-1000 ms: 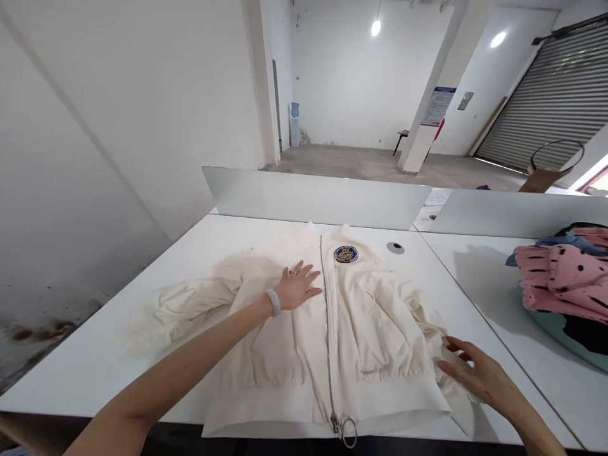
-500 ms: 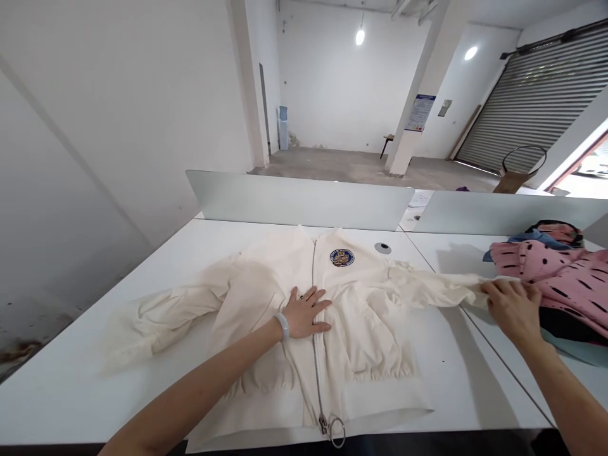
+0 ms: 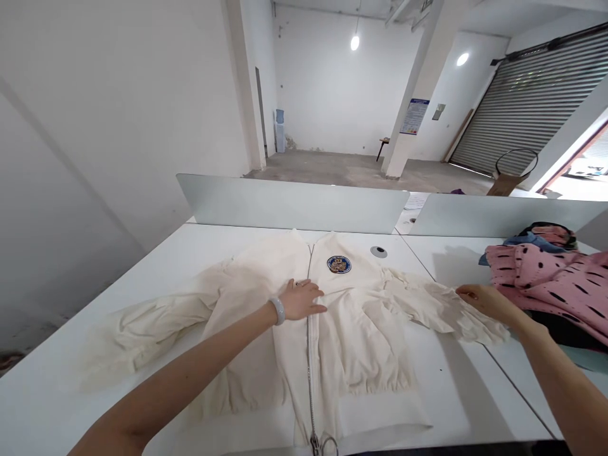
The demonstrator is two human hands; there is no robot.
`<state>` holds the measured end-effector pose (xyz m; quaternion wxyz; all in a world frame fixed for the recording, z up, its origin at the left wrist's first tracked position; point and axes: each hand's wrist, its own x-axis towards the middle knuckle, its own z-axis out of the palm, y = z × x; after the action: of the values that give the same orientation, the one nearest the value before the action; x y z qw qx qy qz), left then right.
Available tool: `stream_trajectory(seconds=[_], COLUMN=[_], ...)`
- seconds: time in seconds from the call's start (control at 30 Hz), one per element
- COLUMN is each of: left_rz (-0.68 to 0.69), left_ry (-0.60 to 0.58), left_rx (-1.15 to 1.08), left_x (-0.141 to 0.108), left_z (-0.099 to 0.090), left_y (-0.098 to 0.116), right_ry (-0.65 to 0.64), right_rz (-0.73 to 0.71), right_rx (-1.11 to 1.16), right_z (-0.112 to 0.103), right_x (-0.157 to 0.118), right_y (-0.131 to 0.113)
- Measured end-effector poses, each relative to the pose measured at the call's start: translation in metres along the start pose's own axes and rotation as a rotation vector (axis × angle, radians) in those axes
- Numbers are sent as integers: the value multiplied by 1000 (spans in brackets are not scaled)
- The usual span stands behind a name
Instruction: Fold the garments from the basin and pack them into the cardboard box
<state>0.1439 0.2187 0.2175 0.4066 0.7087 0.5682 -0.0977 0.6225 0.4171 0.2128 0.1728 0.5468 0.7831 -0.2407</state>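
Observation:
A cream zip-up jacket lies spread front-up on the white table, with a round embroidered patch on its chest and a metal zip with a ring pull at the hem. My left hand rests flat on the chest beside the zip, holding nothing. My right hand lies on the crumpled right sleeve near its cuff. Whether it grips the cloth I cannot tell. The other sleeve stretches out to the left.
A pile of pink spotted clothing with blue cloth sits at the right, on a second table. Pale divider panels stand along the far table edge. A round cable grommet is set in the tabletop.
The right sleeve has dropped from a stretched line into a crumpled lie on the table, and my right hand has shifted down along it. The view has turned slightly.

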Motion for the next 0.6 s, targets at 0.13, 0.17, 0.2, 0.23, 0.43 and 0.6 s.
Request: stream_trajectory(seconds=[0.13, 0.17, 0.2, 0.23, 0.43, 0.6], left_rz=[-206, -279, -350, -414, -601, -661], left_ry=[95, 118, 142, 166, 266, 173], left_rx=[54, 65, 72, 77, 103, 72], left_x=[10, 9, 6, 3, -27, -39], left_z=[-17, -19, -21, -21, -4, 19], left_y=[-39, -51, -61, -71, -103, -117], right_ry=[76, 123, 174, 223, 190, -131], right_rz=[-29, -73, -132, -201, -520, -504], right_rx=[23, 47, 71, 90, 79, 29], right_z=[18, 25, 32, 40, 83, 105], right_x=[21, 24, 26, 25, 0, -9], right_y=[-40, -56, -74, -94, -218, -264])
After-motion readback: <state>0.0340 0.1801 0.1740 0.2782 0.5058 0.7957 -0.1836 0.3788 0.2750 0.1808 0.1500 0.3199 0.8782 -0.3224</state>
